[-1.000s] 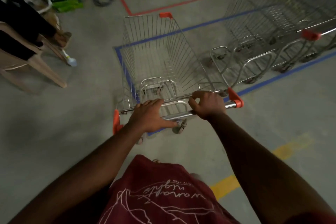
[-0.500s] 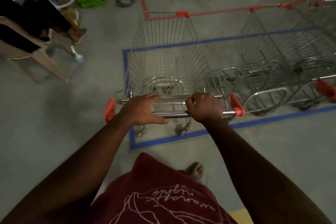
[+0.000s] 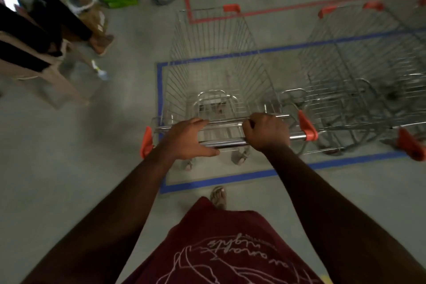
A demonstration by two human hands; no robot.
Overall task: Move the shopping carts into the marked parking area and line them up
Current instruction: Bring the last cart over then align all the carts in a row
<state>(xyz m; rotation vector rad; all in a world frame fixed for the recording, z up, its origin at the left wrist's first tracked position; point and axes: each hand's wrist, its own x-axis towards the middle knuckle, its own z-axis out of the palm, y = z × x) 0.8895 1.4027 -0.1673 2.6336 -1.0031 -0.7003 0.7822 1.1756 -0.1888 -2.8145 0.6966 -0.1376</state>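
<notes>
**A:** where's the cart (image 3: 219, 71) sitting?

**B:** inside the blue tape outline (image 3: 221, 182), tucked into its left corner, rear wheels just past the near edge. My right hand (image 3: 267, 132) is a full fist around the handle bar (image 3: 297, 137). My left hand (image 3: 186, 139) is looser (fingers draped over the bar, thumb stretched along under it, not fully curled)

**A:** others?

**B:** second cart (image 3: 359, 71) just to the right, in the same outline, roughly parallel. Red tape line (image 3: 276, 12) runs along beyond the far edge
</notes>
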